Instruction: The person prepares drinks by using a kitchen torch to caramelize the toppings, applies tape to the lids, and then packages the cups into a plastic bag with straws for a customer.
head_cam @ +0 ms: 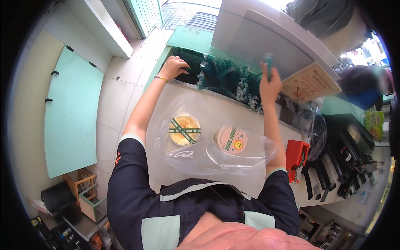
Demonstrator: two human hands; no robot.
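Observation:
My left hand [174,67] reaches over the left end of a long bin filled with plastic-wrapped dark green items [223,75], perhaps straws or cutlery. Its fingers are curled; whether something is between them cannot be told. Above the bin's right end, my right hand [270,85] grips a short green object [268,64], blurred. On the counter [200,101] before me spreads a clear plastic bag [187,159]. Two round lidded containers sit in or under its film: a see-through-lidded container [185,129] with crossed green tape, and a container with a printed paper lid [232,139].
A red tape dispenser [297,159] stands right of my forearm, beside several black devices [337,162]. A printed sign [311,82] leans by the grey panel [265,40] behind the bin. Two people are beyond it at upper right. Left is a mint cabinet door [73,115].

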